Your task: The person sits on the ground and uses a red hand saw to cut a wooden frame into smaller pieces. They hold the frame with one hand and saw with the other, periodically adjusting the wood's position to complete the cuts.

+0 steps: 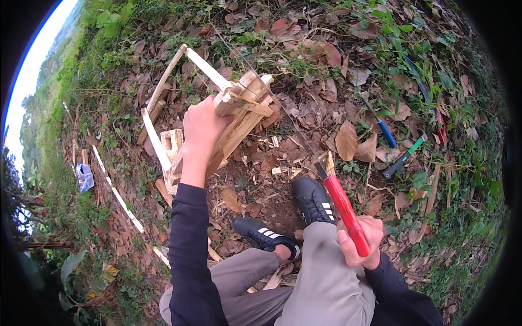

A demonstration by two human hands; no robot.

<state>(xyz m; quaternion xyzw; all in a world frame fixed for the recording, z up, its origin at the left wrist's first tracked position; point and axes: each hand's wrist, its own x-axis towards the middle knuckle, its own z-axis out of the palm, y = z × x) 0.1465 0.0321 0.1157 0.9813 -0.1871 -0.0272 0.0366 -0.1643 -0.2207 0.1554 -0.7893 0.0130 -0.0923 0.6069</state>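
Note:
My left hand (204, 124) is closed round the upper end of a pale wooden frame (239, 133), built of rough boards and thin strips. Its fingers are partly hidden behind the wood. In my right hand (363, 239) is the red handle of a handsaw (341, 202). The saw's long thin blade slants away up and left, seen nearly edge-on, and passes close by the right side of the frame's top end. From this angle I cannot tell whether blade and wood touch. A notched wooden block (173, 139) shows at the frame's left part.
To the right lie a blue-handled tool (386, 133), a tool with a black and green handle (403, 158) and a red-handled tool (440, 126). Wood strips (120, 200) and a plastic bag (84, 177) lie left. My shoes (312, 201) stand among leaves and wood chips.

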